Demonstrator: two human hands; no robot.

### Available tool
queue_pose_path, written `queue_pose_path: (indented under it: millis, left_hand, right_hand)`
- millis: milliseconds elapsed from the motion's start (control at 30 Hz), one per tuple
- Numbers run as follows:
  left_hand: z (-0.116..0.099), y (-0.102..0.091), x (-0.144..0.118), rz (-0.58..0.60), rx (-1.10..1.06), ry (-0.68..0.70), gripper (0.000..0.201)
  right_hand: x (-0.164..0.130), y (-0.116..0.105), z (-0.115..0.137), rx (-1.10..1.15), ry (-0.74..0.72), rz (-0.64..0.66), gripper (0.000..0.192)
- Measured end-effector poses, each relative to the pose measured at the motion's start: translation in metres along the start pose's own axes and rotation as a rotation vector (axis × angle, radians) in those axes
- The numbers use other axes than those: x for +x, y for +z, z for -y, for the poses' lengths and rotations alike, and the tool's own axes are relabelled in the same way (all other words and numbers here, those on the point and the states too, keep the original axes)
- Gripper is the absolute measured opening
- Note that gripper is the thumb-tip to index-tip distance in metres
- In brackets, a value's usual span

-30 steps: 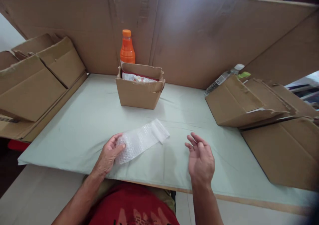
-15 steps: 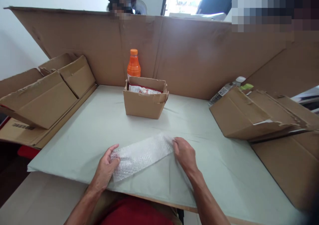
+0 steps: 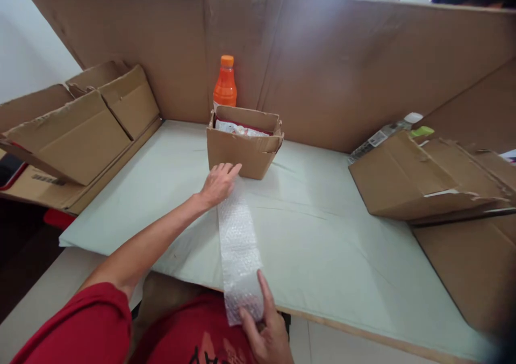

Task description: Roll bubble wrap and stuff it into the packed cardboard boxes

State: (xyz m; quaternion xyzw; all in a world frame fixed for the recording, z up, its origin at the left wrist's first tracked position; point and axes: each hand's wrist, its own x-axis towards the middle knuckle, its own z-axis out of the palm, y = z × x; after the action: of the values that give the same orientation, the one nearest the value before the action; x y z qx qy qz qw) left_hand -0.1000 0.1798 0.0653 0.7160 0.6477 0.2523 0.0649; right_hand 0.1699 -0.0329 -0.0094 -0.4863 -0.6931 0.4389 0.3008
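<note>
A strip of clear bubble wrap lies lengthwise from near the small cardboard box to the table's front edge. My left hand reaches out to the strip's far end, its fingers bent over it just in front of the box; the fingertips are partly hidden. At the near end, my right hand grips the wrap, thumb on top and index finger along the right edge. This near end hangs a little past the table edge, over my red shirt.
White packets fill the small box. An orange bottle stands behind it. Cardboard bins line the left side. More cardboard boxes and a clear bottle are at right. A tall cardboard wall closes the back.
The bubble wrap has turned from crosswise to lengthwise. My left hand has moved forward to its far end, and my right hand has come back to its near end. The view has tilted down.
</note>
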Motion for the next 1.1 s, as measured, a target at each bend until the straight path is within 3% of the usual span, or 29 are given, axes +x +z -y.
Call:
queue_pose_path:
  millis: [67, 133, 200, 267, 367, 433, 567, 667, 733, 800, 867, 967, 1100]
  left_hand:
    - [-0.008, 0.016, -0.017, -0.061, -0.051, 0.023, 0.057]
    - [-0.01, 0.02, -0.052, -0.099, -0.164, 0.053, 0.056]
    - [-0.009, 0.014, -0.099, -0.024, -0.321, 0.093, 0.054]
    - [-0.011, 0.002, -0.149, 0.118, -0.499, 0.103, 0.061]
    - [-0.027, -0.014, -0.206, 0.234, -0.769, -0.076, 0.078]
    - [-0.041, -0.016, -0.222, 0.214, -0.852, -0.198, 0.08]
    - [-0.055, -0.003, -0.207, 0.043, -0.797, -0.438, 0.057]
    - [-0.051, 0.006, -0.183, -0.005, -0.732, -0.52, 0.057]
    - [-0.046, 0.008, -0.172, -0.002, -0.688, -0.517, 0.064]
    - [-0.041, 0.008, -0.167, 0.018, -0.65, -0.529, 0.066]
    - [-0.038, 0.008, -0.166, 0.029, -0.629, -0.544, 0.064]
    - [-0.035, 0.014, -0.164, -0.004, -0.581, -0.529, 0.061]
    - [-0.032, 0.025, -0.159, -0.055, -0.523, -0.473, 0.056]
  right_hand:
    - [-0.003, 0.006, -0.001, -0.046, -0.087, 0.054, 0.059]
    - [-0.001, 0.001, -0.002, -0.046, -0.15, 0.114, 0.043]
    - [0.003, -0.008, -0.002, 0.021, -0.123, 0.199, 0.031]
    - [0.008, -0.014, 0.001, 0.173, -0.003, 0.299, 0.029]
    - [0.022, -0.012, 0.012, 0.514, 0.18, 0.413, 0.04]
    - [0.035, -0.005, 0.024, 0.709, 0.219, 0.396, 0.045]
    - [0.059, 0.002, 0.043, 0.896, 0.199, 0.226, 0.057]
    - [0.063, -0.004, 0.043, 0.792, 0.155, 0.087, 0.067]
    - [0.06, -0.011, 0.037, 0.628, 0.098, -0.011, 0.067]
    - [0.057, -0.013, 0.03, 0.371, -0.022, -0.061, 0.054]
    - [0.056, -0.01, 0.026, 0.052, -0.225, -0.056, 0.039]
    - [0.061, 0.004, 0.025, -0.366, -0.477, -0.004, 0.036]
    - [0.071, 0.018, 0.025, -0.628, -0.508, 0.031, 0.038]
